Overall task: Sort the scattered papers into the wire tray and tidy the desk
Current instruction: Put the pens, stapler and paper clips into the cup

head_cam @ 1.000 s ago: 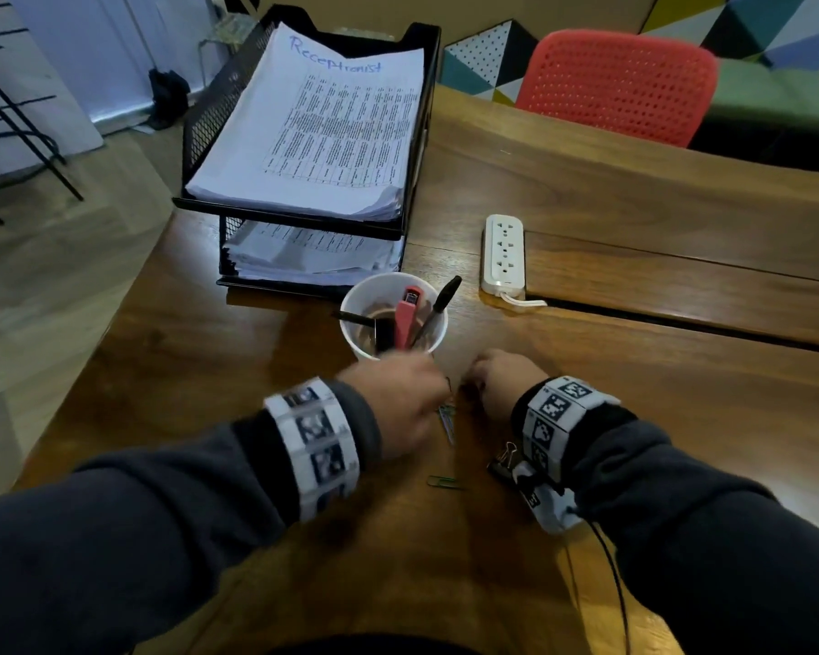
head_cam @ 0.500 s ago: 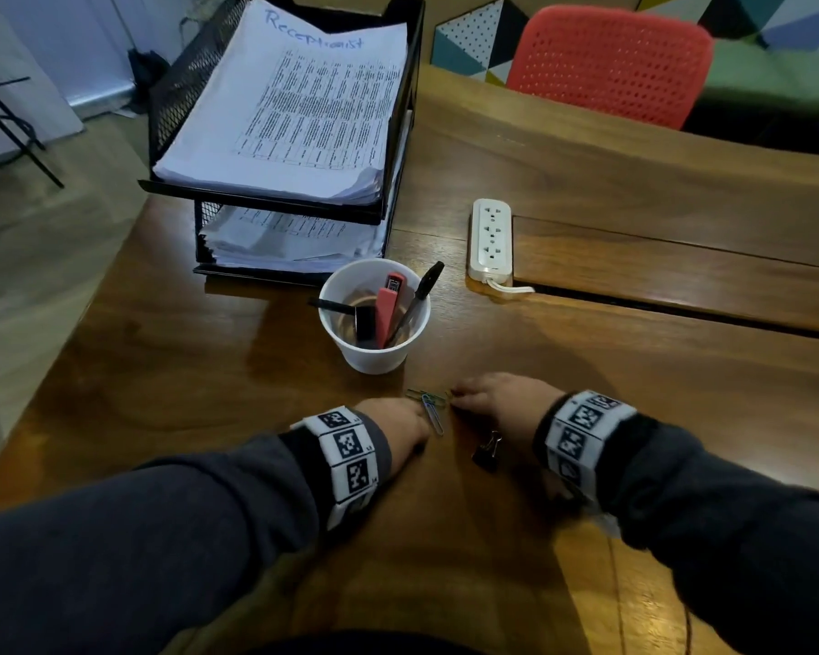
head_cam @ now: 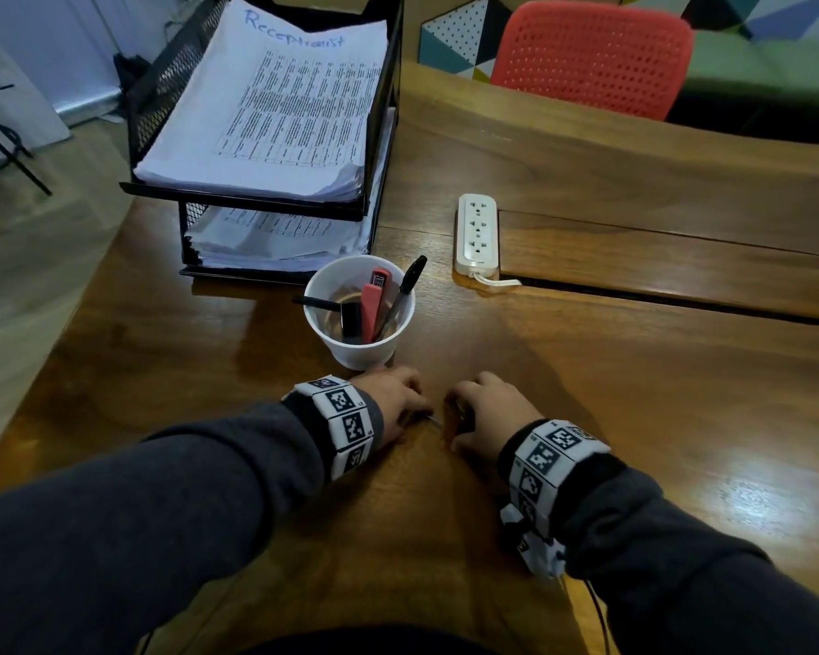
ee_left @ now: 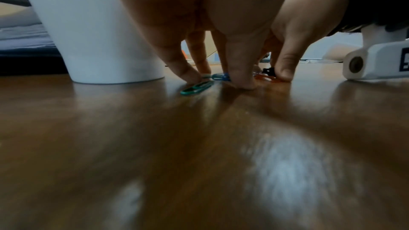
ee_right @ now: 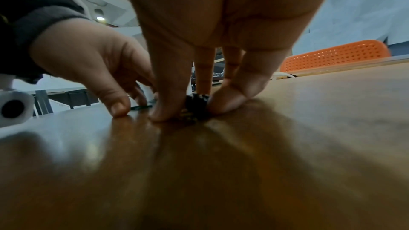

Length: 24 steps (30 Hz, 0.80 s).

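The black wire tray (head_cam: 162,92) stands at the desk's far left, with stacked papers (head_cam: 280,111) in both tiers. Just in front of the white cup (head_cam: 360,352), my left hand (head_cam: 414,406) rests fingertips-down on the desk. In the left wrist view its thumb and fingers pinch around a green paper clip (ee_left: 196,87) and a blue paper clip (ee_left: 220,77); an orange clip (ee_left: 263,77) lies beside them. My right hand (head_cam: 462,413) is close beside it. In the right wrist view the right hand (ee_right: 194,109) pinches a black binder clip (ee_right: 197,102) against the desk.
The cup holds pens (head_cam: 405,290) and a red marker (head_cam: 374,304). A white power strip (head_cam: 477,234) lies to the right of the tray, beside a slot in the desk. A red chair (head_cam: 592,59) stands behind the desk. The floor drops off at the left.
My left hand came back from the cup to the desk and closed over the paper clips. My right hand slid onto the binder clip. Both hands now sit close together.
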### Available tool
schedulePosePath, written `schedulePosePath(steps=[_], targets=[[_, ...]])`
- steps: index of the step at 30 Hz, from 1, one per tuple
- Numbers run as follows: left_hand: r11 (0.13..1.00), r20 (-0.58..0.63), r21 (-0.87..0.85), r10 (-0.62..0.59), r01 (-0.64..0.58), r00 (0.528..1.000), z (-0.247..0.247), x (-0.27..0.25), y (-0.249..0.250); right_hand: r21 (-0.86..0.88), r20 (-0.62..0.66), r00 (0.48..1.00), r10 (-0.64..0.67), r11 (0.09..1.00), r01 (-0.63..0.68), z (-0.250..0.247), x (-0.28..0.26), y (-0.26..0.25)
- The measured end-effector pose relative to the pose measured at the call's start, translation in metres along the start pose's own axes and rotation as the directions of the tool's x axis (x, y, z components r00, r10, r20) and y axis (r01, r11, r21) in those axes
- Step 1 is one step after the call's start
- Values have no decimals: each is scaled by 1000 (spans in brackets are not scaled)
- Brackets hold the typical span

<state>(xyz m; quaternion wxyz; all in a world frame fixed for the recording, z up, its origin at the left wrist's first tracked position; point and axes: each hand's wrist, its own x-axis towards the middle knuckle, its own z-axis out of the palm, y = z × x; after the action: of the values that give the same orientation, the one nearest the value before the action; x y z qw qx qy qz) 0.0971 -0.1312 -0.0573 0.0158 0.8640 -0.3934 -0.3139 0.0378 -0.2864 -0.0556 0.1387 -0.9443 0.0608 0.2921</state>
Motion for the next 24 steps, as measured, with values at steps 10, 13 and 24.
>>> schedulePosePath(steps=[10, 13, 24], targets=[[989, 146, 134, -82, 63, 986, -4, 9, 13, -94, 1, 997, -83, 992, 82, 0, 1, -18], [979, 140, 192, -89, 61, 986, -6, 7, 14, -158, 52, 994, -96, 982, 103, 0, 3, -25], [984, 83, 86, -162, 155, 983, -7, -12, 2, -164, 83, 997, 11, 986, 3, -21, 9, -36]])
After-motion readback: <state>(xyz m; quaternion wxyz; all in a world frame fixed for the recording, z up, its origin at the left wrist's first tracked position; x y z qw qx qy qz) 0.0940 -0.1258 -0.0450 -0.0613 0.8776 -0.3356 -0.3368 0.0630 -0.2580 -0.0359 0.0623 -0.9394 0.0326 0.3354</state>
